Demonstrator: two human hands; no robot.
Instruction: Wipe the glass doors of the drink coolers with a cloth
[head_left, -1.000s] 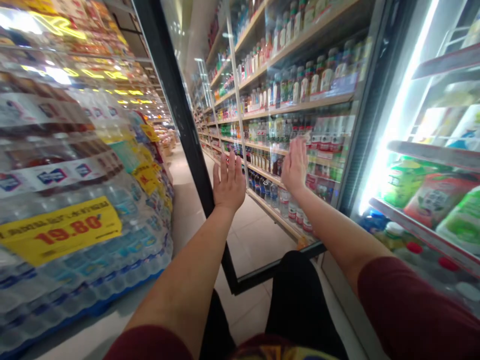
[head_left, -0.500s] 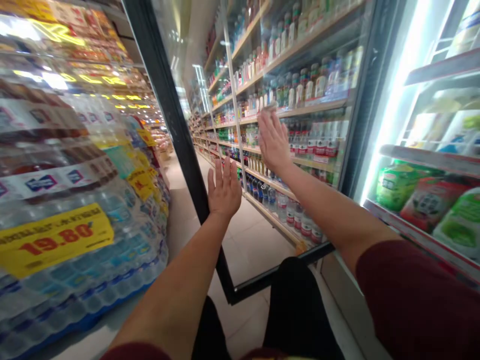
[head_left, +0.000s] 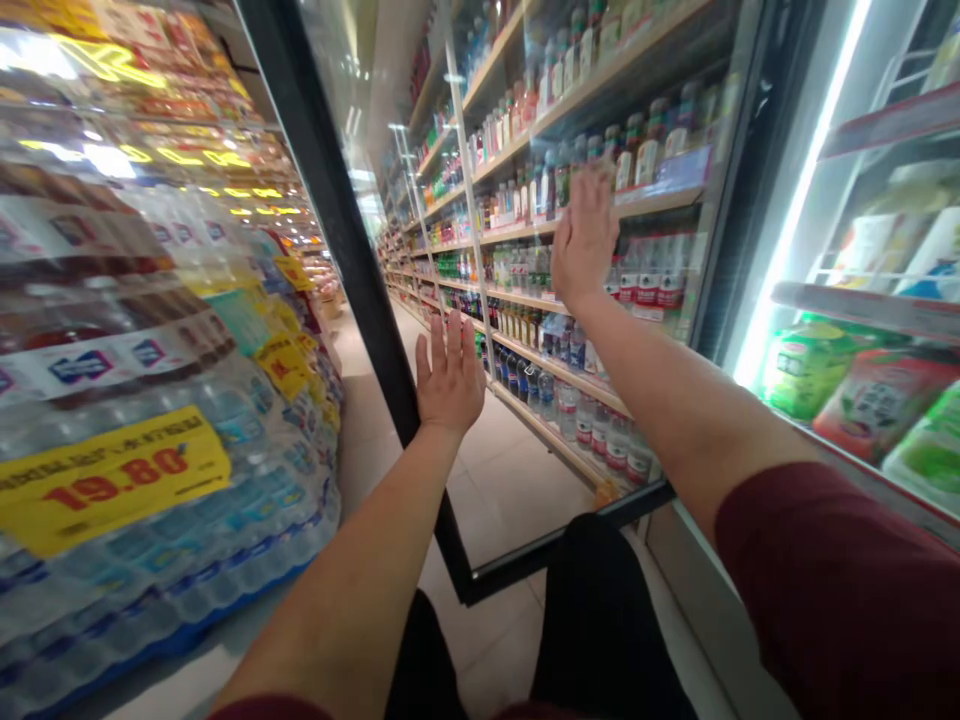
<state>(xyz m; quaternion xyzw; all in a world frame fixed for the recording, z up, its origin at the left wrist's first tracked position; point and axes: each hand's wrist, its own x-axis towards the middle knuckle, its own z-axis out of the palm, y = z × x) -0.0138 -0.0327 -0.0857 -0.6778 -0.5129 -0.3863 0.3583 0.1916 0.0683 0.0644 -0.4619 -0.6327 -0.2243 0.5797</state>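
Observation:
My left hand (head_left: pixel 450 375) lies flat on the glass beside the black frame (head_left: pixel 360 250) of an open fridge door, its fingers apart. Higher up and to the right, my right hand (head_left: pixel 586 240) is laid against the door glass (head_left: pixel 517 500) with fingers stretched and held close together. A small blurred greyish-brown patch (head_left: pixel 598 166) shows at its fingertips; whether it is a cloth or a reflection I cannot tell. Both palms are hidden. The door stands swung out from the lit fridge on the right.
Behind the glass run long shelves of bottles (head_left: pixel 649 155). Shrink-wrapped bottle packs (head_left: pixel 247 470) with a yellow price sign (head_left: pixel 112 480) are stacked at left. Green and red pouches (head_left: pixel 874 395) sit on the fridge shelf (head_left: pixel 877 305). My knee (head_left: pixel 600 570) is near the door's lower edge.
My right hand has slid to the right and slightly upward across the glass. My left hand and the door have stayed almost in place.

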